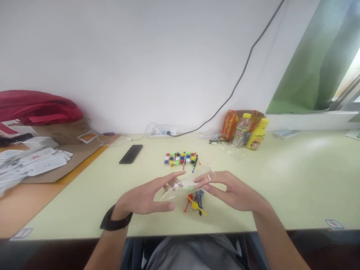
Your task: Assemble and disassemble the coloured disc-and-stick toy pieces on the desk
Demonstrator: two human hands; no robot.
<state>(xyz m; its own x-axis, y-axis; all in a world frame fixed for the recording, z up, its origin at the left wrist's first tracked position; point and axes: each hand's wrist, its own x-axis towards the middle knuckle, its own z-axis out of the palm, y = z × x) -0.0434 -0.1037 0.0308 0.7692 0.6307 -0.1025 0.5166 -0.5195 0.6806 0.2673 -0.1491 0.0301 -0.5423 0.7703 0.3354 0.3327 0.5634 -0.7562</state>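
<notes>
My right hand (233,189) pinches one end of a clear plastic bag (180,190) between thumb and fingers. At the bag's other end is my left hand (146,195), its thumb spread wide from the fingers; some fingertips are partly behind the film and seem to touch it. Just below the bag lies a small heap of plastic pieces (195,205), with red, blue, yellow and black arrow-shaped pointers and round parts. Farther back, several coloured discs (177,159) sit in rows, with more arrow pointers (195,163) lying over them.
A black phone (131,154) lies back left. White packets (47,161) and a cardboard box (60,131) fill the far left. Back right stand a clear bottle (242,131) and a yellow bottle (258,135). A power strip (163,132) with a dark cable runs along the wall.
</notes>
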